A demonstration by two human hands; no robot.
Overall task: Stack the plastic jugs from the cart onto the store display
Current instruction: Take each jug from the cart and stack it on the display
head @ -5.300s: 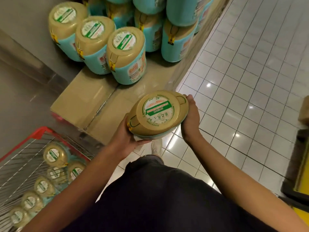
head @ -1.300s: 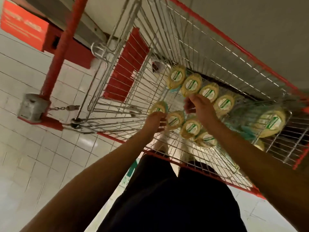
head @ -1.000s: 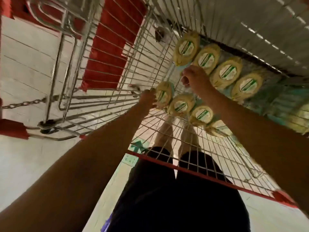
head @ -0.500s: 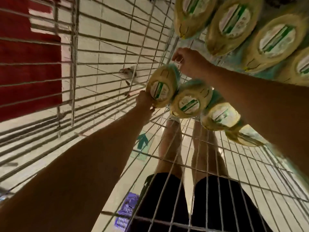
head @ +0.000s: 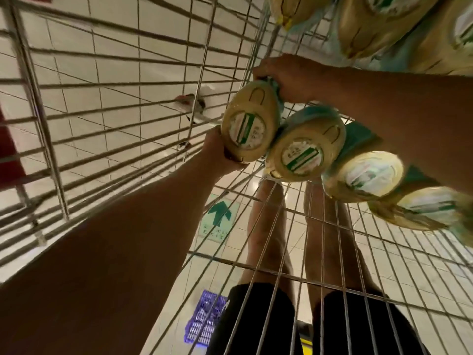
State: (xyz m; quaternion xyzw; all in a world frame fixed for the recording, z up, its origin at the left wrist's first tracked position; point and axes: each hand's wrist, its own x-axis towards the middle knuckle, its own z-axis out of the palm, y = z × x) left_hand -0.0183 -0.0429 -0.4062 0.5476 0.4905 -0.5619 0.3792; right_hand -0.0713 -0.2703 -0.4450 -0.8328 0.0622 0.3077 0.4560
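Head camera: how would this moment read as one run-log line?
stage: picking from cart | left hand: holds jug at near edge | right hand: grips jug at far edge | neighbour jugs: lined beside it

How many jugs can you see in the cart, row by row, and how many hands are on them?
Near-row jugs: 4, counting the held jug
Far-row jugs, cut off by the frame edge: 3
Hands gripping the held jug: 2, left hand and right hand
Total: 7 jugs, 2 hands
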